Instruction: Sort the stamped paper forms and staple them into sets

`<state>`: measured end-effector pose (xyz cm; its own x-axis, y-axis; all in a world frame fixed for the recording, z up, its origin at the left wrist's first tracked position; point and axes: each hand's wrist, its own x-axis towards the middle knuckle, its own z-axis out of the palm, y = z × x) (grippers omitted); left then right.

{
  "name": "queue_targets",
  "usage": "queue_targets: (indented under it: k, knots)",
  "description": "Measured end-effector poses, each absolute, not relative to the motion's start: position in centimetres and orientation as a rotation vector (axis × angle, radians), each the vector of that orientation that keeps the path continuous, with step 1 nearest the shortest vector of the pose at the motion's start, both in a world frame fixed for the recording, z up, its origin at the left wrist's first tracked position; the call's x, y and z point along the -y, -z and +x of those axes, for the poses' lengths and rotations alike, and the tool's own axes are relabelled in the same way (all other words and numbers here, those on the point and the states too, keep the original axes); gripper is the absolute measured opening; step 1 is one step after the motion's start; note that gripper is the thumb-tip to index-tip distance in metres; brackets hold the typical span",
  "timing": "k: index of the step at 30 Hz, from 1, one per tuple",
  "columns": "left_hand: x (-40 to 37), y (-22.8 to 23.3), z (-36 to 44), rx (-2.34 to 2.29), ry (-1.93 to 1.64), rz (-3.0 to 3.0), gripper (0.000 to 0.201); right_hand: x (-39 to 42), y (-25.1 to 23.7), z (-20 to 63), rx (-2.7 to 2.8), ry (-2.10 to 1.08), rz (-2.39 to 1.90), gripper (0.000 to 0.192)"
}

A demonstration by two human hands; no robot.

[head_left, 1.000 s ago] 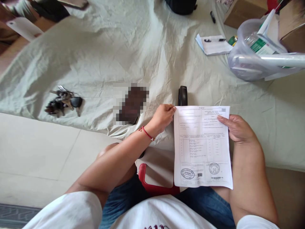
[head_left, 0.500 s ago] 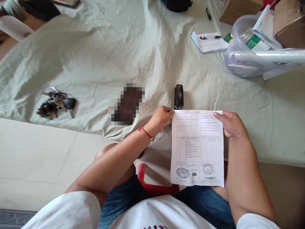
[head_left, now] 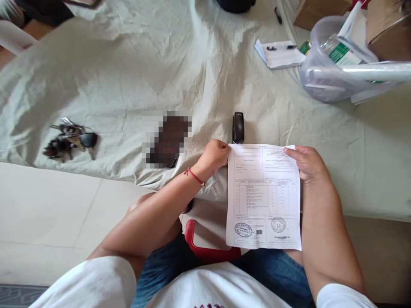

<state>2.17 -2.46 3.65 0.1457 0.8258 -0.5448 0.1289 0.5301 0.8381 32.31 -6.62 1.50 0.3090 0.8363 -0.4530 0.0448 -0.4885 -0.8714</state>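
Observation:
A printed paper sheet (head_left: 263,196) with a table and two round stamps hangs upright above my lap. My left hand (head_left: 215,156) is closed on its top left corner, and a red string bracelet circles that wrist. On the top right corner, my right hand (head_left: 306,162) pinches the sheet with the thumb in front; its other fingers are partly behind the paper. Just beyond the sheet's top edge lies a black stapler (head_left: 238,127) on the cloth. A blurred-out dark flat object (head_left: 169,140) rests left of my left hand.
Keys (head_left: 72,139) lie in a bunch at the left on the pale green cloth (head_left: 135,77). Far right are a notepad (head_left: 281,53) with a pen, a clear plastic tub (head_left: 316,81) and cardboard boxes (head_left: 321,13). A red-edged container (head_left: 208,254) sits between my legs.
Both hands still hold the sheet; it has tilted slightly and shifted a little left in view. The whole scene has slid slightly left and up with the camera.

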Motion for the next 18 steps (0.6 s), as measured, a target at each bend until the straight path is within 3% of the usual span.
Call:
queue_targets:
  k: [8, 18]
  knots:
    - [1.94, -4.14, 2.54, -1.403, -0.576, 0.982, 0.048, 6.46, -1.25, 32.69, 0.834, -1.278, -1.801, 0.035]
    - [1.54, -3.62, 2.54, -1.383, -0.597, 0.966, 0.054, 6.4, -1.23, 32.48, 0.817, -1.194, -1.798, 0.038]
